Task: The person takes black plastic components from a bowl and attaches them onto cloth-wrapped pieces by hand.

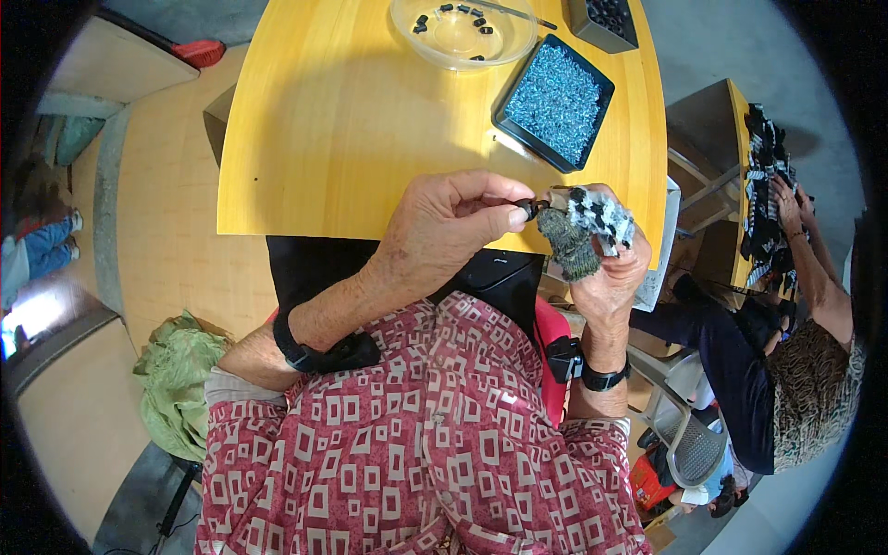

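Note:
Just past the table's near edge, my hands meet. The thumb and forefinger of my left hand [435, 222] pinch a small black part [528, 207]. My right hand [615, 276] is closed opposite it. Grey knitted fabric [570, 248] and black-and-white fabric [599, 215] seem to wrap its thumb and fingers. Their tips come up against the black part; what exactly they grip is hidden. Beyond the right hand, a black square tray [531, 148] holds many small shiny bluish metal pieces [555, 97].
A clear plastic bowl [404, 44] with several small black parts [481, 28] stands far back on the yellow table [351, 139]. A dark box [601, 37] sits beside it. At right, another person's hands [788, 205] work over black-and-white material. A green sack [180, 379] lies at left.

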Action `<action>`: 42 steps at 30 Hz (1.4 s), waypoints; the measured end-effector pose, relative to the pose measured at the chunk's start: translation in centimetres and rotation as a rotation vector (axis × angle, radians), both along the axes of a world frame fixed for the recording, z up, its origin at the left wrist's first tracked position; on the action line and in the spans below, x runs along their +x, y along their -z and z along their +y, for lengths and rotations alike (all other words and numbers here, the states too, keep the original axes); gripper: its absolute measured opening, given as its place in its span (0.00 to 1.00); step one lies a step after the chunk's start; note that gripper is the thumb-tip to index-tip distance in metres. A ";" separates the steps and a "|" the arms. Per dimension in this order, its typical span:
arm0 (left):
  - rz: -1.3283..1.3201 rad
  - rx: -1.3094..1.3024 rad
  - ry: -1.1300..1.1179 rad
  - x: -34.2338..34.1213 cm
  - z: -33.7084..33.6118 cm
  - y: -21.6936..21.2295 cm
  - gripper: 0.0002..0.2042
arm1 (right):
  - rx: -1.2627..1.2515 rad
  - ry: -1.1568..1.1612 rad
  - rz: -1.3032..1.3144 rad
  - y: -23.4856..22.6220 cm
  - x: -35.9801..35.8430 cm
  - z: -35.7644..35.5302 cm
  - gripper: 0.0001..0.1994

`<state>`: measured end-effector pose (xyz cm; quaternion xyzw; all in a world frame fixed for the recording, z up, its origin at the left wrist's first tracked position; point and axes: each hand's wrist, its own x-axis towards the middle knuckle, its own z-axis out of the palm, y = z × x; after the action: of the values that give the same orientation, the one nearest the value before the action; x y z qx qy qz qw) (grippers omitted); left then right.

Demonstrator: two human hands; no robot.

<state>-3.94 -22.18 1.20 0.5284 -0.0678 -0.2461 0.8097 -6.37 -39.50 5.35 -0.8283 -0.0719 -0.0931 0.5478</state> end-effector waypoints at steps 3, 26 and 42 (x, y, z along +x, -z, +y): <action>-0.008 0.014 -0.002 0.0 0.0 -0.1 0.10 | -0.047 -0.017 -0.066 -0.1 0.2 0.0 0.10; 0.094 0.017 -0.018 0.2 0.1 0.4 0.10 | -0.311 -0.063 -0.168 0.8 0.1 0.7 0.13; 0.158 -0.013 0.065 0.8 0.5 0.3 0.11 | -0.375 0.022 -0.198 2.5 -0.2 0.6 0.14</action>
<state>-3.11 -21.72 0.90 0.4995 -0.0223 -0.3129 0.8075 -6.60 -38.89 2.87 -0.9034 -0.1321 -0.1650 0.3732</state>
